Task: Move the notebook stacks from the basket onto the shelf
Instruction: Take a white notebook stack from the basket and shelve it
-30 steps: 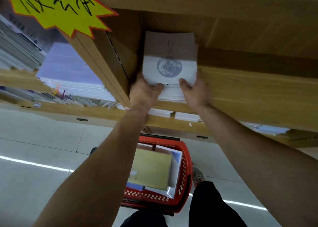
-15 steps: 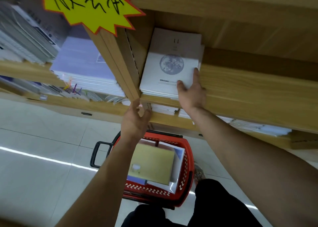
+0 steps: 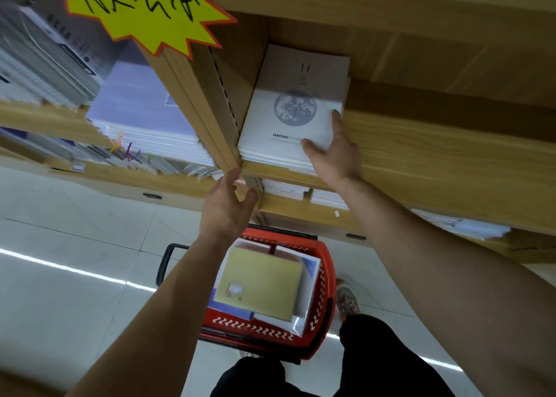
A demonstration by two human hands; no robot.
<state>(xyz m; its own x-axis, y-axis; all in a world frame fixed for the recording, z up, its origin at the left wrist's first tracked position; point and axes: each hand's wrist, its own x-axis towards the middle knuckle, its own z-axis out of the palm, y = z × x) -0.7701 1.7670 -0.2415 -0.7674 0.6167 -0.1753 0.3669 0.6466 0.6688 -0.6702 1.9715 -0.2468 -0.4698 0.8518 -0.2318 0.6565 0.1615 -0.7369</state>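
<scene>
A stack of white notebooks (image 3: 288, 116) with a grey moon on the cover lies on the wooden shelf (image 3: 421, 152), pushed against the left divider. My right hand (image 3: 334, 152) rests on the stack's near right corner, thumb on the cover and fingers straight along its right edge. My left hand (image 3: 227, 207) hangs below the shelf edge, fingers relaxed and holding nothing. On the floor below stands the red basket (image 3: 325, 300), holding more notebooks with a mustard-yellow one (image 3: 261, 285) on top.
A yellow starburst sign (image 3: 144, 5) hangs at the top left. The bay to the left holds a lilac notebook stack (image 3: 141, 110) and grey books. Lower shelves carry white stacks (image 3: 328, 198). My legs (image 3: 376, 363) and a shoe (image 3: 347, 300) are beside the basket.
Both hands held the white stack a second ago. My left hand has let go and dropped below the shelf edge; my right hand stays on the stack, which now sits against the divider.
</scene>
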